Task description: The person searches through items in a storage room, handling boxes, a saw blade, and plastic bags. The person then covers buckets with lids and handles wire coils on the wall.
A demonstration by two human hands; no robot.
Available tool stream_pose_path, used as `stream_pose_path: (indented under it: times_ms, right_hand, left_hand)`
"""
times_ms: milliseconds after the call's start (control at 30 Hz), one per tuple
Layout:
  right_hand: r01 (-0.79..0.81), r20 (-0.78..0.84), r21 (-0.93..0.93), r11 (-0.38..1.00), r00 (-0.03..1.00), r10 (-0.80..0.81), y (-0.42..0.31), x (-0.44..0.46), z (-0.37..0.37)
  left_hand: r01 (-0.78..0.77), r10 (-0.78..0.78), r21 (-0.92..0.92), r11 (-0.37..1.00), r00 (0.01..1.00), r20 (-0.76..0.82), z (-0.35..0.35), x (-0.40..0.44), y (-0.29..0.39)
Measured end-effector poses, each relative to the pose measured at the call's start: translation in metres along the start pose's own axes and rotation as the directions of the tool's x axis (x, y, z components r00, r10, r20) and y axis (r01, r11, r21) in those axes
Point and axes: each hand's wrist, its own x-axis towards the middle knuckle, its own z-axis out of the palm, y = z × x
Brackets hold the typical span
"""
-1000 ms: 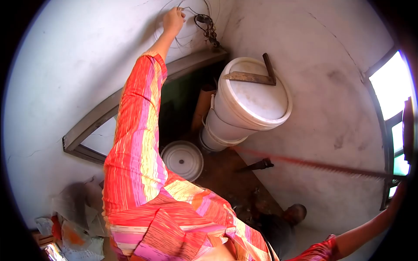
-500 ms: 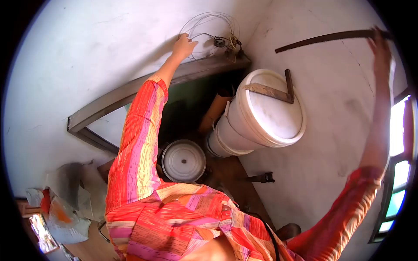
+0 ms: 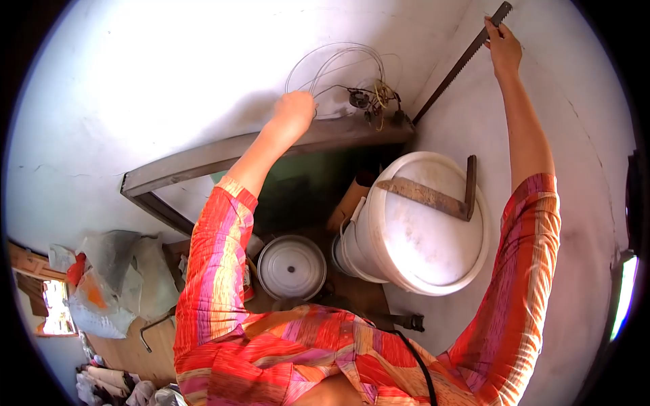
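Observation:
My right hand (image 3: 503,47), raised at the upper right, grips a long dark saw blade (image 3: 452,78) near its top end. The toothed blade slants down to the wall corner, its lower end by the end of a wooden frame (image 3: 325,135). At the lower left of a loose coil of thin wire (image 3: 349,47), my left hand (image 3: 294,114) is closed and slightly blurred, just above the frame. What its fingers hold is hidden. A tangle of dark and yellow wires (image 3: 376,99) lies on the frame's right end.
A rusty carpenter's square (image 3: 433,198) lies on the lid of a big white bucket (image 3: 426,250). Lower down sits a round metal lid (image 3: 291,268). Plastic bags (image 3: 115,284) are at the left, beside a bent metal rod (image 3: 145,331).
My right hand has swung left and up, turning the saw blade from nearly level to a steep slant into the corner. My left hand has shifted slightly down and right, its fingers now curled.

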Motion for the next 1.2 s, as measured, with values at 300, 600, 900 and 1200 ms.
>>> stream_pose_path:
  times_ms: [300, 600, 900, 1200]
  right_hand:
    - [0.093, 0.065, 0.038, 0.995, 0.993, -0.096, -0.047, 0.056, -0.006]
    - [-0.109, 0.165, 0.155, 0.982, 0.983, 0.083, 0.024, 0.055, 0.042]
    - [0.004, 0.175, 0.082, 0.997, 0.984, -0.019, 0.014, 0.096, 0.039]
    - [-0.053, 0.276, -0.115, 0.992, 0.957, 0.084, 0.023, 0.057, 0.046]
  left_hand:
    - [0.029, -0.067, 0.145, 0.989, 0.963, 0.261, -0.019, 0.007, -0.001]
    - [0.103, -0.089, -0.002, 0.995, 0.869, 0.486, -0.029, -0.017, -0.002]
    - [0.141, -0.058, -0.131, 0.981, 0.866, 0.496, -0.027, -0.062, -0.028]
    - [0.196, -0.037, -0.222, 0.955, 0.823, 0.566, -0.009, -0.098, -0.046]
